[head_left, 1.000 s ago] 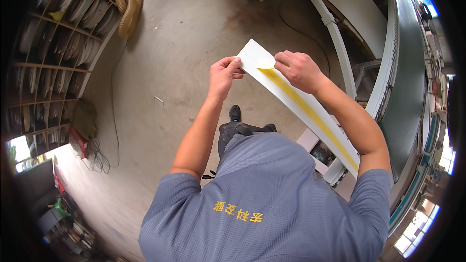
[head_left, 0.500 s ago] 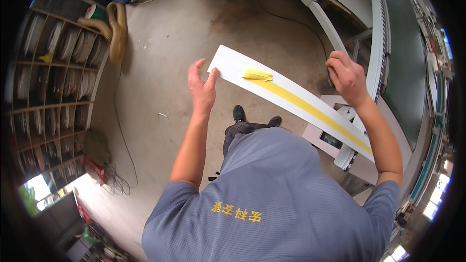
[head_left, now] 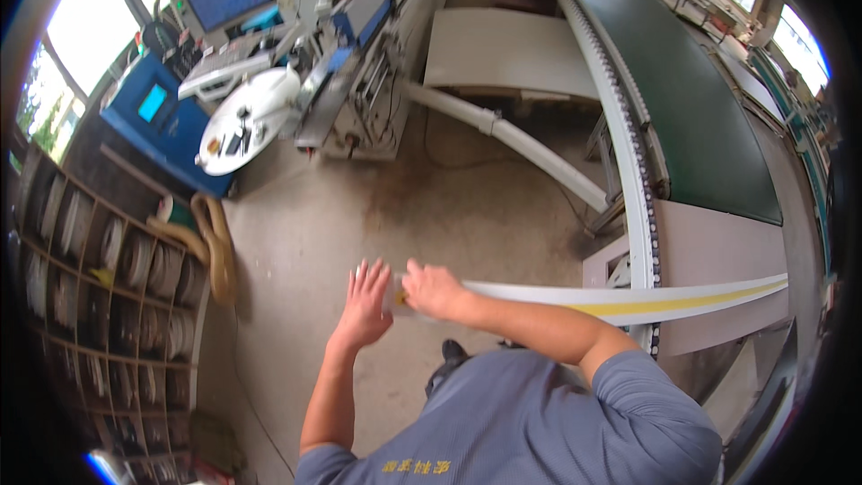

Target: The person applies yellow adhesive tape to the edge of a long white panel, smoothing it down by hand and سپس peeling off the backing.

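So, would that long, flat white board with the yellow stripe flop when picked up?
The long, flat white board is probably fairly stiff: no sharp bends show. Being so long, it might swing. Flat, it likely won't roll.

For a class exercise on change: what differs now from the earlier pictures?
The right hand, lifted clear to the right just before, has come back to the left end of the white board, beside the left hand; blur hides whether it grips. The board, slanted earlier, now looks nearly level, though the view has turned too. The left hand stays at that end, and the yellow strip still runs along the board.
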Available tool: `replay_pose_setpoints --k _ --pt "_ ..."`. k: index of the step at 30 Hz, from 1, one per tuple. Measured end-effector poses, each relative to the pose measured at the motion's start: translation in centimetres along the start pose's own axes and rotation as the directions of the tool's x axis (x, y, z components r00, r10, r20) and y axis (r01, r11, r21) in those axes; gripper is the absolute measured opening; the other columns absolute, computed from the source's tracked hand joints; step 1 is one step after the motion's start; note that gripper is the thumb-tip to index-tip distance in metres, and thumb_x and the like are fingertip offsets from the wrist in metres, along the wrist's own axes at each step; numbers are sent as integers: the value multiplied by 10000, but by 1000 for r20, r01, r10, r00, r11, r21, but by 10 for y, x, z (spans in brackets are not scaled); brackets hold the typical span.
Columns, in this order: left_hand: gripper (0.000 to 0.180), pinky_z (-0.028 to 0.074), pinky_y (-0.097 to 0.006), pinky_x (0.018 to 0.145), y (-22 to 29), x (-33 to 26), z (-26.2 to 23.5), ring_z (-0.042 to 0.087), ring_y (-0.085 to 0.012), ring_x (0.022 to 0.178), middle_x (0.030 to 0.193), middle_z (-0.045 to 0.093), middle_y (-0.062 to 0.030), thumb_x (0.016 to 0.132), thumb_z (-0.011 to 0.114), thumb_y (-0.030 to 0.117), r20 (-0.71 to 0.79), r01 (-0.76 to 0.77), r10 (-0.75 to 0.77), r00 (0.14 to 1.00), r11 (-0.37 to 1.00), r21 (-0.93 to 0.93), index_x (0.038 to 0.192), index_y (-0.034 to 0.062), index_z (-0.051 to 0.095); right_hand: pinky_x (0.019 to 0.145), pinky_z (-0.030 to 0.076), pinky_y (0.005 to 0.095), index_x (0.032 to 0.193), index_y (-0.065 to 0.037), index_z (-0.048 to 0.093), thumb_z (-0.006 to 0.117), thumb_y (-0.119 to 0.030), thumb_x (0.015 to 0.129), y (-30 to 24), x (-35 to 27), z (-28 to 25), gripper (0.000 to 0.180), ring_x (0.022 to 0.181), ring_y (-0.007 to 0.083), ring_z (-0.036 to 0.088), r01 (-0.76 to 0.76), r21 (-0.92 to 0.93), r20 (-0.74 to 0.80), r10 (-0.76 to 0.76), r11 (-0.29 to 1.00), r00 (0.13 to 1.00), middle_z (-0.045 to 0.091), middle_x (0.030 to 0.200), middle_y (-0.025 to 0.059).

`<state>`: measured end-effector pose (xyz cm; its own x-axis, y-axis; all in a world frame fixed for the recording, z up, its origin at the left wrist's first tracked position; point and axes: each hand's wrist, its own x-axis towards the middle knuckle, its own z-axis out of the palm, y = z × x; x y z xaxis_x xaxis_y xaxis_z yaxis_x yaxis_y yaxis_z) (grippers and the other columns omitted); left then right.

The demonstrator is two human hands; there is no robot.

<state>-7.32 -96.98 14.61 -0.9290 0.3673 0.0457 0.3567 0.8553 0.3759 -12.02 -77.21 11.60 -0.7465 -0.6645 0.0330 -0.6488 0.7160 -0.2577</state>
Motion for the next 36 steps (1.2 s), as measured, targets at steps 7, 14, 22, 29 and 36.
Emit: replay_pose_setpoints --k 7,14,22,29,36 --pt "1006 253 -554 1227 -1 15 -14 372 -328 1442 1462 483 -120 601 926 279 100 -76 64 993 990 122 1470 83 459 784 571 498 987 -123 739 577 -335 937 15 8 -32 272 919 354 707 -22 175 322 -37 984 946 722 982 152" --pt "951 317 -505 1196 -1 23 -26 421 -336 1385 1433 510 -118 587 930 241 66 -108 104 992 993 55 1418 74 498 814 545 493 1022 -93 718 564 -316 941 44 -16 -77 283 952 357 692 -1 229 407 -94 974 909 723 996 151" --pt "944 313 -508 1198 4 19 -21 417 -335 1389 1438 502 -121 588 930 222 76 -100 98 992 994 32 1412 76 492 784 518 498 994 -63 699 546 -344 949 91 -111 -128 323 907 376 668 -108 302 476 -52 947 878 706 976 169" --pt "981 305 -525 1209 -13 27 -3 406 -364 1398 1455 485 -140 573 946 252 137 -49 42 990 997 51 1427 107 485 749 510 460 984 -51 711 609 -325 911 142 -208 -175 301 838 353 662 -314 377 476 109 872 873 701 923 193" --pt "944 324 -522 1183 5 47 -8 442 -384 1364 1400 520 -169 537 934 117 85 -47 41 996 997 69 1374 42 504 583 381 371 750 9 525 691 -180 863 205 -336 -273 276 622 173 416 -497 485 318 385 719 867 433 656 94"
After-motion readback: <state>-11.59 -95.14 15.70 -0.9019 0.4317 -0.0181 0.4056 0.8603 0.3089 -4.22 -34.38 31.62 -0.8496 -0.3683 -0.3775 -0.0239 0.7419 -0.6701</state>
